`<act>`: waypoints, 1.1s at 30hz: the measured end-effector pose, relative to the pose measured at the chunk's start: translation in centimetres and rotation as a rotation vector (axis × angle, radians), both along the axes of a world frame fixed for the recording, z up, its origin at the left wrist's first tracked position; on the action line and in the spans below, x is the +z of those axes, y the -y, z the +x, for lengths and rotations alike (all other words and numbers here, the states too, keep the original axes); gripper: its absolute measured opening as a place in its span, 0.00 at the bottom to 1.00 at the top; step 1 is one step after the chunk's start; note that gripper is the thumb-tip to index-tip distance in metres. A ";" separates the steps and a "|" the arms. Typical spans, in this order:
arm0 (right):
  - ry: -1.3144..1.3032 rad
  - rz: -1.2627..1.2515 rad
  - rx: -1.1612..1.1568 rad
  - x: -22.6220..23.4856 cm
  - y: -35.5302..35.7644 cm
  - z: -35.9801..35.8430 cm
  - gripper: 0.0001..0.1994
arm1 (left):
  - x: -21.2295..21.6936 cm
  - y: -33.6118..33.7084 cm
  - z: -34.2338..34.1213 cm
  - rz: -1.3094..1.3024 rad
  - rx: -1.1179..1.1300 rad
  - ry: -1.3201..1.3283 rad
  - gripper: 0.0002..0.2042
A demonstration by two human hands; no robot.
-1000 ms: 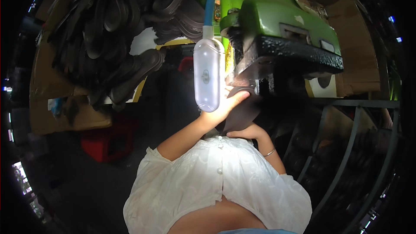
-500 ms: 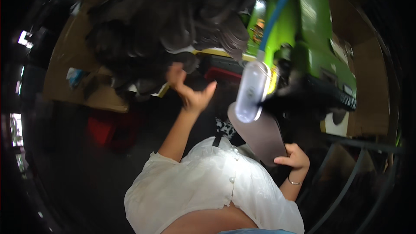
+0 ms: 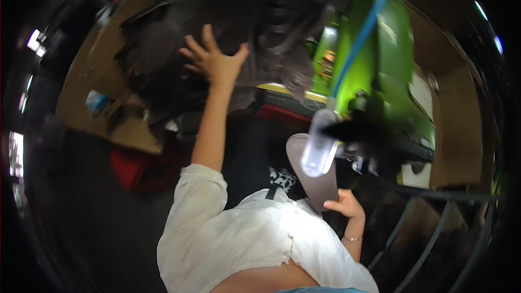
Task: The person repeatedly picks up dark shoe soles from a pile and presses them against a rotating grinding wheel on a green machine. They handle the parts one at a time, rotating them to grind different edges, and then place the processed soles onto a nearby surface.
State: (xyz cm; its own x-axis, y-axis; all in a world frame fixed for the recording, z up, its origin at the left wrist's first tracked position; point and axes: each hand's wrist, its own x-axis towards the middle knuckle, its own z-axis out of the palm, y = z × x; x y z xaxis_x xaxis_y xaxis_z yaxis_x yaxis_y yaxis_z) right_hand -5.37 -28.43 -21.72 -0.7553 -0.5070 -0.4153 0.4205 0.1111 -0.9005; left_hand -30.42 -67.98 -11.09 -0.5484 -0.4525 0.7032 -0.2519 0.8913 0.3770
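My right hand (image 3: pixel 347 206) grips the lower end of a flat grey-brown shoe insole (image 3: pixel 320 189), thumb on its face. The insole tilts up and to the left, in front of my waist; a lamp hides part of its upper half. My left hand (image 3: pixel 217 66) reaches far forward with fingers spread, holding nothing. It is over a large heap of dark, similar insoles (image 3: pixel 168 43); whether the fingertips touch them I cannot tell. The heap is blurred.
A green machine (image 3: pixel 399 70) stands at the right, with a lit oblong lamp (image 3: pixel 317 157) and a blue hose (image 3: pixel 362 35) before it. Cardboard (image 3: pixel 81 92) lies under the heap; a cardboard box (image 3: pixel 461 125), metal rails (image 3: pixel 426 233) and a red object (image 3: pixel 127 168) stand around.
My left hand has moved forward and up to the heap, its fingers spreading. My right hand and the insole have shifted slightly left, and the insole stands steeper. The whole view has shifted a little.
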 end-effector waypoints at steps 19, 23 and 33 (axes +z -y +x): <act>-0.597 1.007 -1.055 5.4 -12.9 -8.0 0.22 | -1.0 -0.3 0.8 0.016 -0.006 0.122 0.47; -0.267 0.466 -0.302 2.8 2.7 -6.7 0.09 | -0.3 -0.4 2.2 0.097 -0.098 0.137 0.48; -0.867 0.221 -0.478 3.8 30.8 -22.3 0.56 | -2.5 2.1 8.3 0.011 0.197 0.181 0.46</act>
